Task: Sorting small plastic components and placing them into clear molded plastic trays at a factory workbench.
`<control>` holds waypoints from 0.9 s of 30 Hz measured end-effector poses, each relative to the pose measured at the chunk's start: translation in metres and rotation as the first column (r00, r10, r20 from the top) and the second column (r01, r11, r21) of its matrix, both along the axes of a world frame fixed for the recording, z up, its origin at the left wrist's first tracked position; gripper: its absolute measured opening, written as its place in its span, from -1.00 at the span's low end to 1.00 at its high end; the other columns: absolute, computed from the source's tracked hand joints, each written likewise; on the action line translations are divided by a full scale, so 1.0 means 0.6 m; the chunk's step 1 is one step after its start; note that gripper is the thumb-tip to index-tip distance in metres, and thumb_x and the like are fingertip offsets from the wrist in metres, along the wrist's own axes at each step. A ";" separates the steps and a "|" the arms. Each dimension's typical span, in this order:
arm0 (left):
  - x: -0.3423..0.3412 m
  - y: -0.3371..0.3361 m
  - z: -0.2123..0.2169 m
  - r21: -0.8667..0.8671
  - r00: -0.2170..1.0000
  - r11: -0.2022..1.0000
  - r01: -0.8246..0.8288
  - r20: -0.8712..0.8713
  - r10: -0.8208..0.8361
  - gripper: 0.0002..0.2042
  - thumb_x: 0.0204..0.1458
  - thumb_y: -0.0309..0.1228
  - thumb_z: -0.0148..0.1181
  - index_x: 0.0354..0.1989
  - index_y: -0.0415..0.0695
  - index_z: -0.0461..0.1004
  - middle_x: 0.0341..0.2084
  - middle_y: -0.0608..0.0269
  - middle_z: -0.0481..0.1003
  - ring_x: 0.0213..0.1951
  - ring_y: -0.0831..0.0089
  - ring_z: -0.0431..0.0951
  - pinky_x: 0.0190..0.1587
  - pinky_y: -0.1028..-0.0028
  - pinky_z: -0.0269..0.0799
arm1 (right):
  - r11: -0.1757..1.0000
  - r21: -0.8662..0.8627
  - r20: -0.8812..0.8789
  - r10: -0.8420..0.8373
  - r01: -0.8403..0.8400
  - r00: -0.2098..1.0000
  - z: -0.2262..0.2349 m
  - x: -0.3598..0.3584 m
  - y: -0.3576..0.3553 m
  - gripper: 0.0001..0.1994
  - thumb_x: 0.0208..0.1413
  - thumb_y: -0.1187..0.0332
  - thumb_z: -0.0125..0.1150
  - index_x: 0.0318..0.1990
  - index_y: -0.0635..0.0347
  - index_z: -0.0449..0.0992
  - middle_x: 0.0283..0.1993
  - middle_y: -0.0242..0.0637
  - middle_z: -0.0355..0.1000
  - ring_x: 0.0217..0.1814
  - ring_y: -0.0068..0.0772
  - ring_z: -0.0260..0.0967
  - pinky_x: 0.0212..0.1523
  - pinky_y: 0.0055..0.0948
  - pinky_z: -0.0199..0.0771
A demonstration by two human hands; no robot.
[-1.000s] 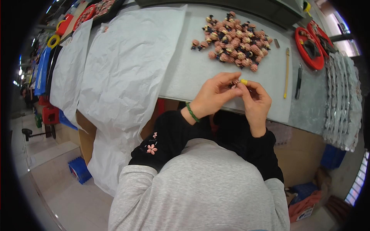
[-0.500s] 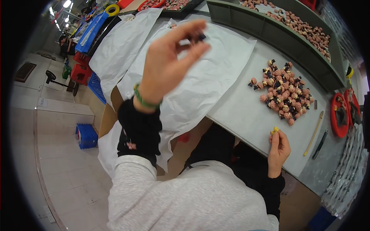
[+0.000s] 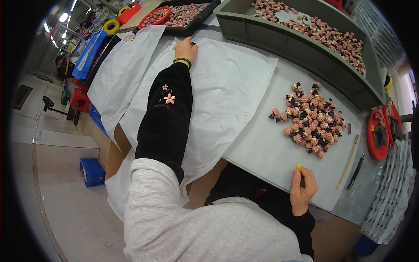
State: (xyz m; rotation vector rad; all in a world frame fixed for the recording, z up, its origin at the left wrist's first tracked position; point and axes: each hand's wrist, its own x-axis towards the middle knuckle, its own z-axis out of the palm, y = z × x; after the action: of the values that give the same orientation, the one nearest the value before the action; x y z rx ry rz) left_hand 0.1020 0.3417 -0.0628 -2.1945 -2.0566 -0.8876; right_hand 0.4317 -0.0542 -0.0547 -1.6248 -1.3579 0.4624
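My left hand (image 3: 187, 49) reaches out to the far end of a white paper sheet (image 3: 227, 83). Its fingers are closed round a small dark piece, mostly hidden by the hand. Close to the table's near edge, my right hand (image 3: 304, 188) pinches a small yellow piece (image 3: 298, 166) between thumb and fingertips. Beyond that hand lies a heap of small figurines (image 3: 316, 120) with bumpy pink tops and dark and cream parts, on the pale table surface (image 3: 257, 144).
A grey-green bin (image 3: 288, 41) of similar pieces stands behind the heap. A black tray (image 3: 192, 28) with a red ring (image 3: 155, 17) is at the far side. On the right are a yellow stick (image 3: 348, 161), a black pen-like tool (image 3: 356, 170) and a red dish (image 3: 377, 135).
My left hand has swung away from me to the paper's far end, its arm now stretched out. My right hand still pinches the yellow piece, almost unmoved. The whole view has shifted slightly.
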 end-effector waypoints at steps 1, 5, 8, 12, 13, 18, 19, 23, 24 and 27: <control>0.002 0.008 -0.003 -0.016 0.992 1.000 -0.005 -0.128 0.003 -0.70 -0.17 -0.32 0.11 -0.25 -0.19 0.39 -0.44 0.10 0.46 -0.34 0.15 0.46 -0.24 0.28 0.34 | 1.000 0.001 0.009 -0.002 0.002 1.000 -0.002 0.000 0.003 -0.93 -0.03 0.55 0.04 -0.37 0.38 0.38 -0.47 -0.25 0.32 -0.48 -0.50 0.22 -0.45 -0.60 0.21; 0.005 0.028 -0.023 0.061 0.901 0.997 -0.053 -0.427 0.074 -0.76 -0.10 -0.25 0.03 -0.34 -0.16 0.38 -0.37 0.14 0.44 -0.24 0.07 0.39 -0.20 0.18 0.30 | 1.000 -0.006 0.029 -0.020 0.020 0.999 -0.007 0.013 0.020 -0.93 -0.05 0.55 0.05 -0.38 0.37 0.38 -0.48 -0.23 0.32 -0.49 -0.47 0.22 -0.44 -0.59 0.22; 0.038 0.028 -0.030 -0.111 0.899 0.984 -0.140 -0.431 0.080 -0.53 -0.02 -0.04 -0.16 -0.07 -0.16 0.25 0.00 0.09 0.21 0.09 0.04 0.09 0.02 0.03 0.04 | 0.998 -0.014 0.035 -0.062 0.062 0.997 -0.012 0.023 0.025 -0.93 -0.06 0.56 0.05 -0.39 0.37 0.39 -0.48 -0.23 0.32 -0.50 -0.46 0.22 -0.46 -0.59 0.22; 0.058 0.022 -0.041 -0.278 0.896 0.933 -0.228 -0.434 0.090 -0.26 -0.04 0.19 -0.44 0.19 -0.14 -0.10 0.22 0.15 -0.17 0.24 0.12 -0.25 0.16 -0.01 -0.32 | 0.999 0.041 0.063 -0.034 0.032 0.997 -0.029 0.056 0.041 -0.92 -0.11 0.58 0.09 -0.40 0.36 0.40 -0.49 -0.23 0.32 -0.53 -0.47 0.23 -0.51 -0.61 0.22; 0.047 0.026 -0.039 -0.289 0.904 0.929 -0.234 -0.416 0.098 -0.25 -0.04 0.21 -0.45 0.21 -0.12 -0.14 0.22 0.16 -0.18 0.24 0.13 -0.25 0.17 0.00 -0.33 | 0.996 0.085 0.050 0.007 -0.011 0.999 -0.032 0.063 0.047 -0.91 -0.12 0.59 0.10 -0.40 0.36 0.40 -0.50 -0.24 0.33 -0.54 -0.47 0.23 -0.53 -0.62 0.22; 0.080 0.024 -0.022 -0.338 0.882 0.900 -0.277 -0.461 0.099 -0.29 -0.04 0.20 -0.45 0.21 -0.04 -0.14 0.22 0.18 -0.15 0.24 0.13 -0.22 0.16 -0.01 -0.30 | 0.994 0.112 0.051 -0.011 0.005 0.999 -0.029 0.082 0.040 -0.90 -0.14 0.58 0.12 -0.40 0.35 0.41 -0.52 -0.25 0.34 -0.57 -0.47 0.23 -0.56 -0.61 0.23; 0.090 0.014 -0.011 -0.324 0.874 0.892 -0.315 -0.464 0.140 -0.31 -0.03 0.18 -0.44 0.20 -0.01 -0.12 0.21 0.18 -0.13 0.23 0.13 -0.20 0.15 -0.02 -0.29 | 0.994 0.112 0.048 -0.006 0.001 0.999 -0.028 0.086 0.036 -0.90 -0.14 0.58 0.12 -0.40 0.34 0.42 -0.52 -0.25 0.34 -0.57 -0.48 0.23 -0.57 -0.60 0.23; 0.154 -0.036 0.023 0.167 0.920 0.927 0.335 -0.269 -0.284 -0.65 -0.03 -0.24 -0.02 -0.08 -0.12 0.33 -0.10 0.12 0.34 -0.01 0.15 0.27 0.00 0.28 0.20 | 0.992 0.121 0.067 0.022 -0.030 0.998 -0.022 0.084 0.023 -0.91 -0.13 0.57 0.13 -0.40 0.35 0.41 -0.51 -0.24 0.34 -0.58 -0.49 0.23 -0.57 -0.61 0.23; 0.214 -0.071 0.039 0.147 0.878 0.867 0.476 -0.133 -0.460 -0.71 -0.07 -0.33 0.02 -0.16 -0.14 0.38 -0.19 0.13 0.40 -0.09 0.16 0.34 -0.07 0.34 0.25 | 0.991 0.131 0.075 0.003 -0.013 0.997 -0.023 0.086 0.018 -0.90 -0.13 0.56 0.13 -0.40 0.35 0.41 -0.51 -0.24 0.34 -0.58 -0.49 0.24 -0.57 -0.61 0.24; 0.346 -0.168 0.049 0.038 0.639 0.640 0.767 0.030 -0.768 -0.76 -0.06 -0.41 0.04 -0.18 -0.15 0.41 -0.26 0.11 0.45 -0.19 0.19 0.43 -0.15 0.42 0.31 | 0.988 0.152 0.071 -0.024 0.013 0.997 -0.020 0.075 0.003 -0.91 -0.13 0.53 0.13 -0.41 0.33 0.42 -0.52 -0.24 0.35 -0.58 -0.44 0.24 -0.57 -0.56 0.24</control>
State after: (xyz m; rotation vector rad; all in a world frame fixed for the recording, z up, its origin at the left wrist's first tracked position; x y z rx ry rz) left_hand 0.3095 0.2411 -0.0334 -3.0941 -1.0044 -0.9564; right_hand 0.4765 -0.0524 -0.0669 -1.5411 -1.3959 0.2839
